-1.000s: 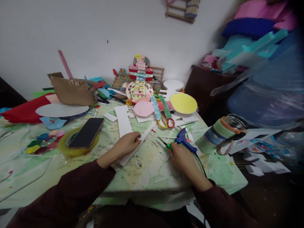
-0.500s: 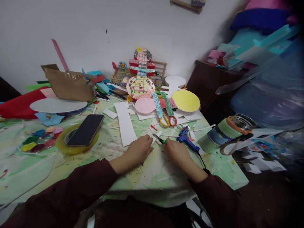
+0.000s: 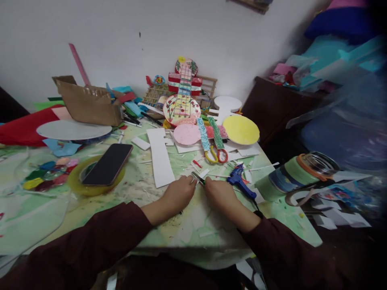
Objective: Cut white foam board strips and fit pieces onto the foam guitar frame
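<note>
My left hand [image 3: 178, 194] rests on the green-stained table [image 3: 36, 209] with its fingers curled and pinching a small white foam strip [image 3: 203, 174]. My right hand [image 3: 219, 192] is closed round a green-handled craft knife [image 3: 198, 179] whose blade meets that strip right beside my left fingertips. A blue glue gun [image 3: 241, 182] lies just right of my right hand. A long white foam board strip [image 3: 160, 157] lies just beyond my left hand.
A black phone [image 3: 108, 164] lies on a yellow tape roll [image 3: 74, 182]. A colourful guitar-shaped craft [image 3: 182, 100], pink [image 3: 186, 134] and yellow [image 3: 241, 129] discs and scissors [image 3: 216, 153] stand farther back. A cardboard box [image 3: 87, 104] sits back left. A wrapped glass jar [image 3: 298, 173] lies at the right edge.
My left hand let go of the long white strip and moved right to the small piece. My right hand shifted left with the knife until both hands met.
</note>
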Available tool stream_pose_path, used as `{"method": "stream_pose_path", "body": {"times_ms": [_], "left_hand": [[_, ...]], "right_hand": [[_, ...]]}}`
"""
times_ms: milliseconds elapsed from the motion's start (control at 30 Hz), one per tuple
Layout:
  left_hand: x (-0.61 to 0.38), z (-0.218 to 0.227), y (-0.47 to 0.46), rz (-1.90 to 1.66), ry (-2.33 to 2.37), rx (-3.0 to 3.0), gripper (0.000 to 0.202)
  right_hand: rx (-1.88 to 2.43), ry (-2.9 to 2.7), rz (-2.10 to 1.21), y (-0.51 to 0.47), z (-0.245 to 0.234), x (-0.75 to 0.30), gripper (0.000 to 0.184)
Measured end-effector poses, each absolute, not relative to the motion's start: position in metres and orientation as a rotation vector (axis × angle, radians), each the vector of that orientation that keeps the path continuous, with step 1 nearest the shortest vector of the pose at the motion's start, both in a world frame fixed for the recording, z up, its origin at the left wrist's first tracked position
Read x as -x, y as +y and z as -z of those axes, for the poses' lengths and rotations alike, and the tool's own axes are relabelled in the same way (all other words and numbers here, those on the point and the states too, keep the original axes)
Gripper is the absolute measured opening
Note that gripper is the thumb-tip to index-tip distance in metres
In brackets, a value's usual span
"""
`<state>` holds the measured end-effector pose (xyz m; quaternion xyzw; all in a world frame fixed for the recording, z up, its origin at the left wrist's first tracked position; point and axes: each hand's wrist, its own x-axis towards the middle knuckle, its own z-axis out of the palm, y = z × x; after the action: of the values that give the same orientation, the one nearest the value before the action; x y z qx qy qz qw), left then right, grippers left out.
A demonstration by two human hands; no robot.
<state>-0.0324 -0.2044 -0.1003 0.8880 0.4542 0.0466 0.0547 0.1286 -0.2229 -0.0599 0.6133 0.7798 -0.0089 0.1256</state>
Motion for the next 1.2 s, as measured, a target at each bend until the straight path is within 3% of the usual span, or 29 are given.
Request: {"method": "stream_pose_path", "body": {"times_ms": [767,967,1067,1200], "left_hand": [[0.034,0.099,-0.203,-0.171,1.449,-2.637,0.026],[0.046,0.084,-0.200,-0.623,1.293,-2.631,0.041],[0.058,0.072,-0.193,-0.884,1.266,-2.527,0.039],[0.068,0.055,-0.188,-1.006,1.115,-2.353,0.031]], "right_hand": [[-1.744,2.161,-0.018,-0.287,0.061,-0.196,0.019],[-1.928,2.235,-0.183,-0.258,0.062,-0.187,0.025],[-2.002,2.256,-0.143,-0.232,0.059,-0.171,0.026],[-2.140,2.559,-0.371,-0.214,0.049,-0.144,0.051]]}}
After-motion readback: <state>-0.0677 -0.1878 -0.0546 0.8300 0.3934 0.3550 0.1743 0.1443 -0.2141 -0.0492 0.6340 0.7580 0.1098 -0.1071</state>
